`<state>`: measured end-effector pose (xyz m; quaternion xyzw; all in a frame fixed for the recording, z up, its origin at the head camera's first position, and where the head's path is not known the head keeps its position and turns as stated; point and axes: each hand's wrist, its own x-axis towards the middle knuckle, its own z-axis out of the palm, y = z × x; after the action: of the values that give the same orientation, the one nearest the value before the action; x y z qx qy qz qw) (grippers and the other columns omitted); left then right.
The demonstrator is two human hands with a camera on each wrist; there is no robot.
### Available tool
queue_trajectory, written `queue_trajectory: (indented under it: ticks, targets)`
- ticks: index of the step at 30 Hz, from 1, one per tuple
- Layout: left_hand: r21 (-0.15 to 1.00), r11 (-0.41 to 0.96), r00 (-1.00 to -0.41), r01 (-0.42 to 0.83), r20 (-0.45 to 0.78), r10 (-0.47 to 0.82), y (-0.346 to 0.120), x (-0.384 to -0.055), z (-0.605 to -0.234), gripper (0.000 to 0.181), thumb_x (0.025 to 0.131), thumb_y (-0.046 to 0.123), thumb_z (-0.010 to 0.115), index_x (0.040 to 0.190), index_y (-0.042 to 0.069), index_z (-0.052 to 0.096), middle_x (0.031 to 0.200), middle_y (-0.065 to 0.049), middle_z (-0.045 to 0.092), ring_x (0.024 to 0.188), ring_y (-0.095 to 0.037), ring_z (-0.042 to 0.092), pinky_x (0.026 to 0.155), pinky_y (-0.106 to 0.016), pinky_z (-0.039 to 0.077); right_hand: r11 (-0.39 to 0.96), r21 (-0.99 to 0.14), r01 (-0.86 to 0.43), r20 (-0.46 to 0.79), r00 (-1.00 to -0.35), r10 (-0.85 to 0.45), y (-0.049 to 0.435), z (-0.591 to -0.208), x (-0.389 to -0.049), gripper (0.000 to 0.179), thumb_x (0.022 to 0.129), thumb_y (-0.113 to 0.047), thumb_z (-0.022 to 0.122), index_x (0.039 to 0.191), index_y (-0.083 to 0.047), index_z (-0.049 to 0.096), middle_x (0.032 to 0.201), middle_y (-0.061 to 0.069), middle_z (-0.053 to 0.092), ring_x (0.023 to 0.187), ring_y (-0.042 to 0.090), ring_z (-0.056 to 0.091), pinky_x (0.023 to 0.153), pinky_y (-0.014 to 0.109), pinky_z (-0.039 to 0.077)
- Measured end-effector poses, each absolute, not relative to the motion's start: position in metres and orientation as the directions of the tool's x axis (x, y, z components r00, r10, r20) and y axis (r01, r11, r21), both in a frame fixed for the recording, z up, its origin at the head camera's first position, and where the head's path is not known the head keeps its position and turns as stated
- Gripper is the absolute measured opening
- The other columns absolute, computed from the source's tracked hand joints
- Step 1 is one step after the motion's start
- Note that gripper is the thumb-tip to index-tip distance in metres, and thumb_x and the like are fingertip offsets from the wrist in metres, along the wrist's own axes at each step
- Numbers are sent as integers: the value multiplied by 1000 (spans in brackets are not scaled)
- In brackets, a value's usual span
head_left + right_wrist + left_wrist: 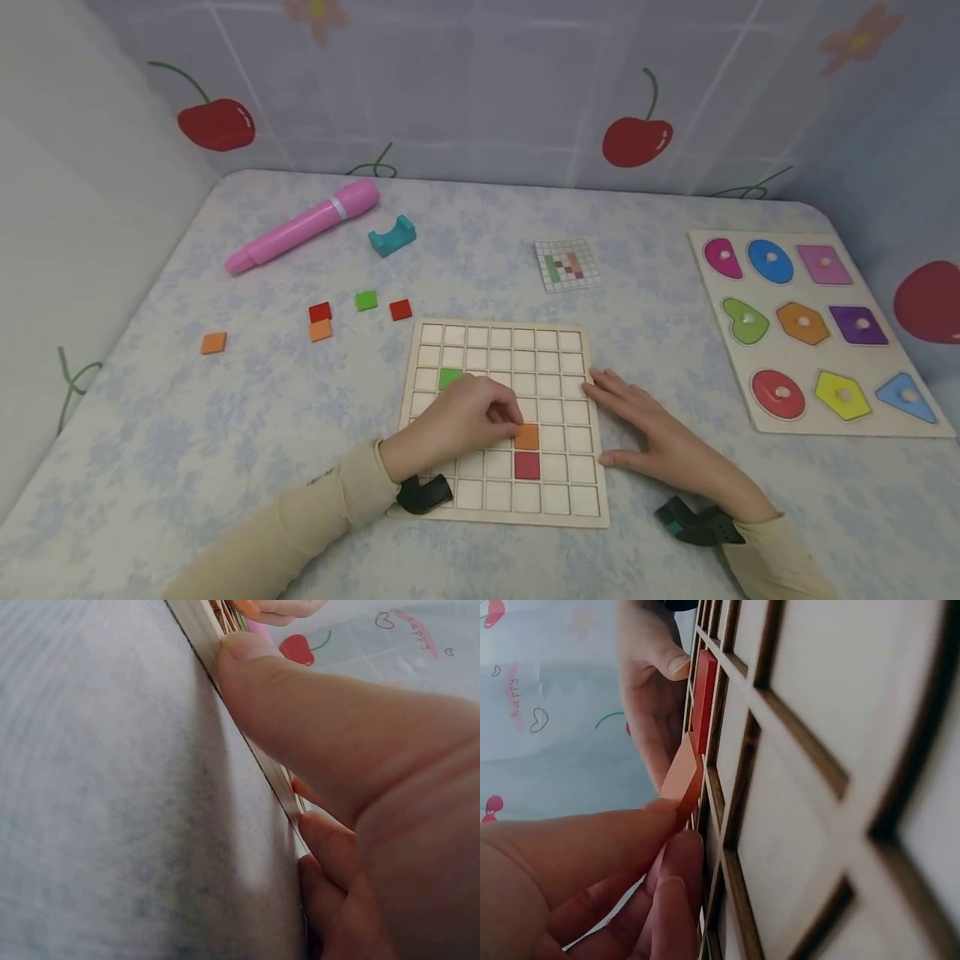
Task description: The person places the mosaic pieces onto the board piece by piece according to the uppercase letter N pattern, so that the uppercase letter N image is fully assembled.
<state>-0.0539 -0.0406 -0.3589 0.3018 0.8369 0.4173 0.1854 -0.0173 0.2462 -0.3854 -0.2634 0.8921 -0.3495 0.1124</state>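
Observation:
A wooden grid board lies in front of me. My left hand pinches an orange square tile between thumb and fingers over one of its cells. In the left wrist view that orange tile is tilted, one edge down at the grid. A red tile sits in the cell just nearer to me. Partly behind the left hand, a green tile lies in another cell. My right hand rests at the board's right edge, its thumb and fingertips touching the side, fingers extended.
Loose tiles lie left of the board: orange, another orange against a red, green and red. Behind are a pink marker-shaped stick, a teal holder and a pattern card. A knobbed shape puzzle lies right.

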Motion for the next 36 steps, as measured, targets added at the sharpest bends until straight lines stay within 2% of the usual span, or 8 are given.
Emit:
queue_trajectory:
  ticks: [1, 5, 10, 13, 18, 24, 31, 36]
  targets:
    - [801, 478, -750, 361, -55, 659, -41, -54, -359, 8, 81, 9, 74, 76, 14, 70, 67, 14, 60, 62, -1, 55, 67, -22, 47, 615, -684, -392, -16, -835, -550, 246, -385, -18, 77, 82, -36, 71, 146, -18, 34, 152, 5, 22, 138, 30, 13, 103, 58, 15]
    - [797, 460, -738, 391, -27, 674, -46, -58, -356, 8, 82, 9, 73, 78, 15, 70, 70, 15, 59, 64, -2, 54, 69, -23, 47, 621, -673, -403, -11, -833, -553, 246, -386, -18, 78, 81, -36, 72, 146, -18, 34, 152, 5, 22, 138, 29, 13, 103, 57, 15]
    - [841, 377, -757, 389, 58, 651, -76, -81, -338, 9, 84, 8, 71, 93, 7, 72, 85, 7, 65, 74, -6, 58, 70, -25, 49, 614, -669, -419, 4, -828, -560, 246, -388, -19, 78, 80, -36, 72, 146, -18, 34, 152, 6, 23, 138, 29, 13, 104, 56, 17]
    - [858, 389, -833, 335, 77, 547, -112, -99, -329, 17, 85, 9, 70, 100, 2, 70, 93, 0, 66, 81, -12, 61, 75, -28, 50, 608, -671, -424, 8, -824, -566, 246, -388, -19, 78, 81, -36, 72, 146, -17, 34, 152, 6, 22, 138, 29, 14, 104, 56, 17]
    - [826, 535, -958, 179, 23, 286, -181, -117, -330, 26, 88, 15, 68, 110, 1, 66, 104, -9, 64, 90, -19, 59, 82, -34, 48, 612, -668, -423, 7, -826, -563, 247, -387, -18, 78, 81, -35, 72, 146, -18, 33, 152, 5, 22, 138, 29, 13, 105, 54, 15]
    - [734, 679, -996, -18, -69, 48, -244, -118, -343, 34, 89, 24, 66, 117, 5, 63, 112, -14, 61, 100, -28, 57, 82, -41, 46, 609, -666, -430, 18, -826, -564, 248, -387, -17, 78, 81, -34, 73, 146, -17, 34, 152, 6, 22, 139, 28, 13, 107, 50, 14]
    - [683, 728, -983, -63, -168, 73, -260, -119, -353, 41, 87, 33, 68, 115, 4, 63, 113, -16, 58, 102, -30, 51, 85, -43, 40, 602, -668, -438, 27, -822, -568, 247, -387, -18, 78, 80, -34, 73, 146, -17, 34, 152, 7, 23, 138, 29, 14, 106, 50, 15]
    - [667, 745, -985, -26, -145, 95, -254, -119, -354, 34, 86, 30, 70, 105, 4, 64, 107, -14, 56, 96, -28, 49, 81, -41, 39, 601, -667, -440, 30, -822, -568, 248, -387, -19, 79, 80, -33, 74, 146, -17, 34, 151, 7, 23, 138, 29, 14, 106, 50, 16]
